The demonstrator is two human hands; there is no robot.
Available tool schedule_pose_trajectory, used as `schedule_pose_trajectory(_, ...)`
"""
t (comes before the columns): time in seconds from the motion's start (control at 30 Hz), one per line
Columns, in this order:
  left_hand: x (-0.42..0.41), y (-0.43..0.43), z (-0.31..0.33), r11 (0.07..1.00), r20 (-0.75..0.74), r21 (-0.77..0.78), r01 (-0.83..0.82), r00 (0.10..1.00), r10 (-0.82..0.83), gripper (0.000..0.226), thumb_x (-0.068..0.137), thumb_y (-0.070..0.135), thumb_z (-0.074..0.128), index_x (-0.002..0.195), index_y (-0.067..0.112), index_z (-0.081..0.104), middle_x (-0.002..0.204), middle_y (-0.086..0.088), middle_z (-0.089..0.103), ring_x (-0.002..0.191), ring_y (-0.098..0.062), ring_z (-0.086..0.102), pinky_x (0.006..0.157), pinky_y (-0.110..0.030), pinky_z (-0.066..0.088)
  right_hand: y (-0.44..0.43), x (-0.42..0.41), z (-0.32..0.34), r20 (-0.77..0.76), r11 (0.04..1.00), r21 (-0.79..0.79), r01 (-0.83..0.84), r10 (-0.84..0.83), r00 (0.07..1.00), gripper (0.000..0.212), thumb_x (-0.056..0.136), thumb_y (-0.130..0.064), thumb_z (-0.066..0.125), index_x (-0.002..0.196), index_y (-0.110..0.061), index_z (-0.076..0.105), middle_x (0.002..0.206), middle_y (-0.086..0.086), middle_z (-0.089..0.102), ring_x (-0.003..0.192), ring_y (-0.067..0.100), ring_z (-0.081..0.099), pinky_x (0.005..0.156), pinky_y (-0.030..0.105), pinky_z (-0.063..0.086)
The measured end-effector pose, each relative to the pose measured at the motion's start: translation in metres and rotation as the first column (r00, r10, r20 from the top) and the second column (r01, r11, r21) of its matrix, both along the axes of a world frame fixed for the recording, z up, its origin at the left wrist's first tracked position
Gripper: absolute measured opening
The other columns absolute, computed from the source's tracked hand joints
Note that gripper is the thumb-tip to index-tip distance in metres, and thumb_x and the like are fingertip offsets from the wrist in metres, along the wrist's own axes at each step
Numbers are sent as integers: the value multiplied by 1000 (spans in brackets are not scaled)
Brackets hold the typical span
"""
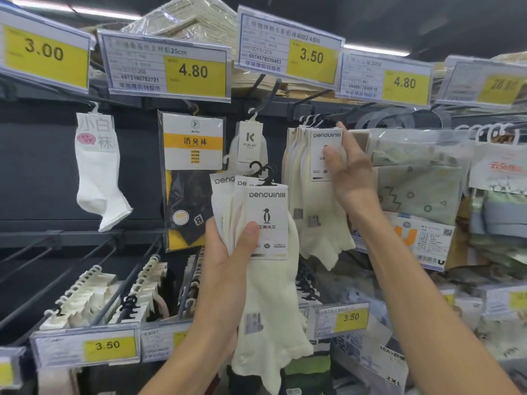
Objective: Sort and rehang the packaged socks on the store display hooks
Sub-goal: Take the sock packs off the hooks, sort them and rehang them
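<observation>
Head view of a store sock display. The left hand (228, 252) gripped a fanned bundle of cream socks (268, 295) by their white header cards, thumb pressed on the front card beside a penguin logo; three cards showed, and the black hangers (263, 172) at their tops hung free of any hook. The socks trailed down in front of the left forearm. The right hand (352, 169) was raised to a row of matching cream socks (316, 212) already hanging from a display hook (322, 116) in the upper row, thumb on the face of the front card (325, 155) and fingers curled behind it, pinching that card. The hanging row lay just right of the held bundle, apart from it. To the left hung a white sock (97, 178), a black-and-yellow sock pack (189, 181) and a small pack with a K logo (250, 143), each on its own hook. Clear-bagged green patterned socks (416, 178) hung to the right of the right hand, possibly touching its back; the contact was unclear. Yellow price tags (195, 71) ran above the hooks. Lower hooks (85, 292) carried more carded socks above a further price tag (109, 347).
</observation>
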State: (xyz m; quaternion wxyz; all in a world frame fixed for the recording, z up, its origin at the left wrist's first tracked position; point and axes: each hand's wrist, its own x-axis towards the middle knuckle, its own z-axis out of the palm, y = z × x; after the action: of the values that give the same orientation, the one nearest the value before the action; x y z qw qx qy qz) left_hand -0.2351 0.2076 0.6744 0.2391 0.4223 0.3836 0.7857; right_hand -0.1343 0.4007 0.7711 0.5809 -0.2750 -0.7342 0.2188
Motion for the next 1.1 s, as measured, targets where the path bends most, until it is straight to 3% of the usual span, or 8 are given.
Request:
schedule_pose_trajectory(0.1, 0, 0, 1, 1000, -27, 7, -14, 1000, 14, 37, 82, 46, 64, 118, 52, 56, 120, 14, 70, 112, -13, 68, 100, -48, 50, -3, 2, 0, 51, 999, -26, 27, -25, 998, 51, 101, -29, 47, 150, -33, 36, 131, -11, 61, 101, 5, 59, 87, 24, 48)
schedule_pose_trajectory(0.2, 0, 1, 0, 999, -55, 13, -43, 998, 43, 36, 83, 45, 64, 118, 49, 56, 117, 16, 71, 108, -7, 68, 97, -41, 51, -16, 9, -9, 24, 1000, -29, 1, -1, 1000, 54, 99, -19, 54, 150, -29, 38, 137, -10, 59, 120, 6, 57, 108, 38, 46)
schedule_pose_trajectory(0.27, -2, 2, -2, 999, -63, 9, -51, 997, 51, 36, 83, 48, 67, 117, 49, 55, 117, 17, 70, 108, -6, 68, 96, -42, 52, -36, 16, -23, -86, 998, 57, 12, -8, 996, 52, 97, -18, 56, 147, -27, 43, 140, -9, 56, 128, 5, 52, 111, 35, 42)
schedule_pose_trajectory(0.4, -2, 5, -1, 999, -67, 13, -39, 997, 40, 39, 83, 45, 70, 119, 49, 55, 119, 14, 70, 111, -11, 68, 96, -47, 53, -94, 23, -57, -145, 971, 147, -191, 212, 966, 41, 85, -50, 67, 123, -39, 59, 108, -14, 66, 103, 2, 64, 82, 12, 51)
schedule_pose_trajectory(0.47, -1, 8, -1, 999, -72, 35, 9, 997, -6, 43, 85, 41, 72, 123, 46, 53, 122, 10, 70, 113, -16, 68, 95, -51, 53, -111, 20, -66, -62, 943, 53, -327, 330, 942, 46, 73, -56, 76, 116, -45, 61, 101, -13, 69, 91, 5, 68, 73, 16, 55)
schedule_pose_trajectory(0.63, -1, 7, -3, 988, 1, 63, 140, 990, -140, 32, 92, 44, 58, 123, 52, 55, 126, 7, 69, 114, -19, 68, 88, -44, 58, -101, 22, -71, -132, 883, -52, -467, 458, 879, 25, 80, -23, 80, 100, -35, 72, 100, -13, 77, 90, 6, 72, 72, 18, 56)
schedule_pose_trajectory(0.9, -3, 6, -2, 991, -8, 90, 94, 996, -94, 30, 92, 31, 61, 116, 48, 61, 119, 5, 72, 109, -20, 71, 80, -36, 61, -94, 22, -73, -149, 825, -80, -559, 544, 825, 25, 81, -27, 76, 103, -35, 72, 106, -7, 76, 96, 9, 72, 74, 19, 56)
schedule_pose_trajectory(1.1, -9, 7, -5, 998, 17, 43, 50, 999, -50, 37, 83, 41, 58, 116, 58, 60, 121, 15, 70, 115, -12, 67, 101, -47, 48, -67, 34, -57, -455, 835, -88, -544, 452, 767, 26, 88, -24, 65, 114, -22, 65, 110, 3, 75, 97, 21, 72, 79, 40, 61)
